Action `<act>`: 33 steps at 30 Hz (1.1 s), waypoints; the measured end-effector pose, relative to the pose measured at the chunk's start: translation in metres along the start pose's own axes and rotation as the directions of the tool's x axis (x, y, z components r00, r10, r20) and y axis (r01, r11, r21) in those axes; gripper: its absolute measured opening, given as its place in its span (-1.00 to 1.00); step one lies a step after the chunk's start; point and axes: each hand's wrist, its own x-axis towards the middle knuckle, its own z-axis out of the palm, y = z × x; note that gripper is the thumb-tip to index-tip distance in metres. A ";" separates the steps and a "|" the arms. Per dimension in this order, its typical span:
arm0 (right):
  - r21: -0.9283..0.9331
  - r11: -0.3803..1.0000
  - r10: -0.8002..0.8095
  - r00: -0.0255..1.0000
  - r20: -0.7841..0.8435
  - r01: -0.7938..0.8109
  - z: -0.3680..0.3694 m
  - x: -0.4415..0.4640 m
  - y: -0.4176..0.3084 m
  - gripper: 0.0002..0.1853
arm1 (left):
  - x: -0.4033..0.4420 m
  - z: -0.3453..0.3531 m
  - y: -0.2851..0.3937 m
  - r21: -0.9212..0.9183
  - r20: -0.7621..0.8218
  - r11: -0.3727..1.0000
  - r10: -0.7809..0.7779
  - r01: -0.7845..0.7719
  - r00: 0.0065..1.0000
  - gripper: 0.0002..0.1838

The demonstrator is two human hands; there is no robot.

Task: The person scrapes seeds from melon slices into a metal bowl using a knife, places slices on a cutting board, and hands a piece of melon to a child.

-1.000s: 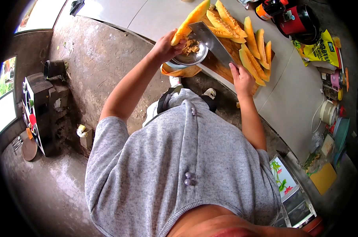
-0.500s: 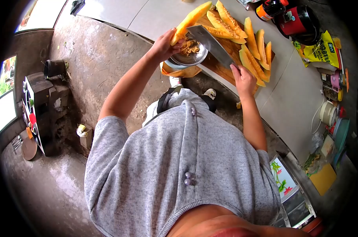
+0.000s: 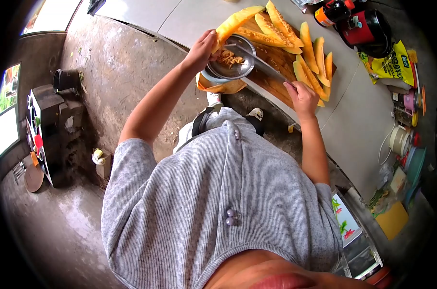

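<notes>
My left hand [image 3: 199, 52] is closed around the lower end of a long orange-fleshed melon slice [image 3: 236, 21], tilted up above a metal bowl [image 3: 245, 68]. Inside the bowl lies scooped-out stringy melon pulp [image 3: 229, 59]. My right hand [image 3: 304, 99] grips the handle of a large kitchen knife [image 3: 269, 70]. Its blade reaches across the bowl's rim, tip close to the held slice; whether they touch I cannot tell. A wooden cutting board [image 3: 272, 57] lies beyond the knife, carrying several cut melon slices [image 3: 307, 45], some with seeds still on them.
The board rests on a grey tiled counter [image 3: 346, 115]. At its far right stand a dark bottle [image 3: 330, 13], a red-and-black pot [image 3: 363, 29] and a yellow packet [image 3: 394, 62]. Under the bowl is a light-coloured container [image 3: 210, 79]. A stove-like block [image 3: 47, 120] stands left.
The knife blade has swung lower and turned flatter, its tip now over the bowl. My right hand has shifted slightly down and right. The held slice has tilted slightly rightward.
</notes>
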 end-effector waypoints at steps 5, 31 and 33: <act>-0.073 0.997 0.014 0.999 0.032 -0.012 -0.010 0.021 -0.009 -0.70 | 0.005 -0.003 -0.011 0.190 -0.041 0.976 0.118 -0.108 0.992 -0.62; 0.254 0.870 0.411 0.906 0.103 -0.424 0.034 -0.024 0.000 -0.76 | -0.006 0.008 0.001 -0.446 0.252 0.839 -0.216 0.311 0.943 -0.71; 0.310 0.883 0.357 0.933 0.042 -0.352 0.045 -0.024 0.000 -0.77 | -0.005 0.007 0.001 -0.437 0.266 0.841 -0.217 0.318 0.939 -0.71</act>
